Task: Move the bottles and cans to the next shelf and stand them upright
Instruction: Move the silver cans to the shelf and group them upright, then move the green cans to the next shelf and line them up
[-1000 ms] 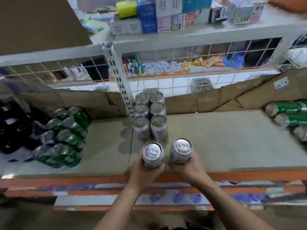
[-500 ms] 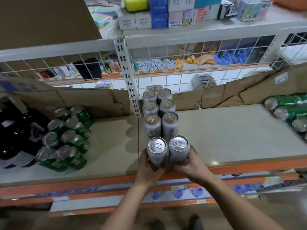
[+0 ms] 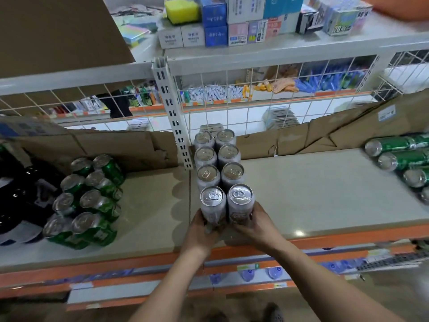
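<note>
At the lower centre, the left hand (image 3: 201, 231) gripped one silver can (image 3: 213, 206) and the right hand (image 3: 258, 225) gripped another can (image 3: 240, 203), both upright near the front edge of the shelf (image 3: 320, 196). A careless release could tip them off the edge, or a push could knock over the standing row (image 3: 217, 159) just behind them.

Post (image 3: 173, 112): upright at back of shelf (image 3: 325, 194).
Can rows (image 3: 218, 159): just R of post, 2 cols x 3, running fwd from it.
L can (image 3: 213, 205), R can (image 3: 240, 202): side by side, touching, at front end of rows.
L hand (image 3: 202, 233): round L can, fwd-R of post.
R hand (image 3: 257, 226): round R can.
Can cluster (image 3: 88, 201): L of post, on shelf.
Bottles (image 3: 21, 194): far L of post, beyond cluster.
Side-lying cans (image 3: 399, 156): far R of post.
Cardboard (image 3: 301, 140): behind shelf, both sides of post.
</note>
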Demonstrator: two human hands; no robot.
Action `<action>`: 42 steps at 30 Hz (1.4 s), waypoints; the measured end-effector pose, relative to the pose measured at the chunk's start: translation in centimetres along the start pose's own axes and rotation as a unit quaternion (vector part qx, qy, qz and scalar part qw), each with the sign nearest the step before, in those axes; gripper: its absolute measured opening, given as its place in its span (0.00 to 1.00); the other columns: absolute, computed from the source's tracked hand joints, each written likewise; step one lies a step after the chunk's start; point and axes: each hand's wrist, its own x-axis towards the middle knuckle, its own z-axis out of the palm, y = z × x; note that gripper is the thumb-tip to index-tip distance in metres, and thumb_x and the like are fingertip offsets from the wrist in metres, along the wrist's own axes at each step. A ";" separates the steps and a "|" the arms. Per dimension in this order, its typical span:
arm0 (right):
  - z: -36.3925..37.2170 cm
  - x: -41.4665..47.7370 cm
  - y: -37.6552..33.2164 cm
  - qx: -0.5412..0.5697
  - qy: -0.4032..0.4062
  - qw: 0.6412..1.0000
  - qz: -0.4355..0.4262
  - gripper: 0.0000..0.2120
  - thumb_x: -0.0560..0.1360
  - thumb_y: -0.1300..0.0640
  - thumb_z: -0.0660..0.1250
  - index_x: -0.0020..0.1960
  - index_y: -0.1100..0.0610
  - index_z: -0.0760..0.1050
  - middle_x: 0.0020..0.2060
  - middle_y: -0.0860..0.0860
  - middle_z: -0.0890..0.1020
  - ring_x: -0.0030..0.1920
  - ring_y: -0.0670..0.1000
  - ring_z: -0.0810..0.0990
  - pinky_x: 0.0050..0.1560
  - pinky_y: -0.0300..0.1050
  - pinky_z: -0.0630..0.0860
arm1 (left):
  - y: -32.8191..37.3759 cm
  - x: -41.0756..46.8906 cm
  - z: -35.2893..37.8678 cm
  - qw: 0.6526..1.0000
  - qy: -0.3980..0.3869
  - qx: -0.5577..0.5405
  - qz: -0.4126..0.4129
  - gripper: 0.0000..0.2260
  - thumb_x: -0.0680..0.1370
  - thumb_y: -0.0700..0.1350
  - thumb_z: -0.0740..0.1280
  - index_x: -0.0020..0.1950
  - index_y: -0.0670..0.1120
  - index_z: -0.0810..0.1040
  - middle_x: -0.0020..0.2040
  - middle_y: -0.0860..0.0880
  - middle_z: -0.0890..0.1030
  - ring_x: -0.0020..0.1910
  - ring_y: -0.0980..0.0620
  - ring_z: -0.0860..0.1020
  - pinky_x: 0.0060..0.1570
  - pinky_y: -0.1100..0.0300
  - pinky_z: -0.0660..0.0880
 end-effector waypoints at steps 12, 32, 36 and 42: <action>2.4 0.1 1.3 -0.028 0.027 0.998 0.047 0.26 0.63 0.36 0.77 0.55 0.48 0.77 0.50 0.48 0.83 0.50 0.49 0.83 0.47 0.54 0.81 | -0.6 0.5 -1.3 0.996 -0.077 0.003 0.041 0.25 0.76 0.33 0.74 0.70 0.43 0.71 0.62 0.46 0.80 0.47 0.63 0.77 0.39 0.77 0.73; -8.0 -2.4 -11.1 -0.061 0.118 0.979 -0.155 0.27 0.73 0.43 0.70 0.69 0.48 0.71 0.60 0.42 0.76 0.64 0.33 0.72 0.63 0.23 0.63 | 9.9 -3.5 -10.1 0.947 0.026 -0.063 0.313 0.24 0.72 0.52 0.70 0.68 0.59 0.73 0.65 0.61 0.78 0.68 0.61 0.74 0.65 0.68 0.68; -10.4 -3.1 -10.3 -0.081 0.136 0.979 -0.127 0.26 0.75 0.54 0.76 0.70 0.53 0.71 0.62 0.46 0.77 0.64 0.33 0.72 0.62 0.22 0.62 | 12.4 -3.7 -8.2 0.937 -0.004 -0.064 0.342 0.24 0.72 0.55 0.70 0.68 0.60 0.72 0.66 0.59 0.78 0.69 0.57 0.74 0.67 0.58 0.69; -16.9 -4.9 -7.6 -0.114 0.180 0.974 -0.069 0.28 0.74 0.53 0.75 0.72 0.51 0.70 0.63 0.44 0.77 0.64 0.40 0.73 0.61 0.20 0.61 | 17.3 -3.6 -1.3 0.920 -0.069 -0.050 0.382 0.26 0.73 0.55 0.70 0.71 0.58 0.71 0.65 0.63 0.78 0.69 0.63 0.72 0.64 0.70 0.67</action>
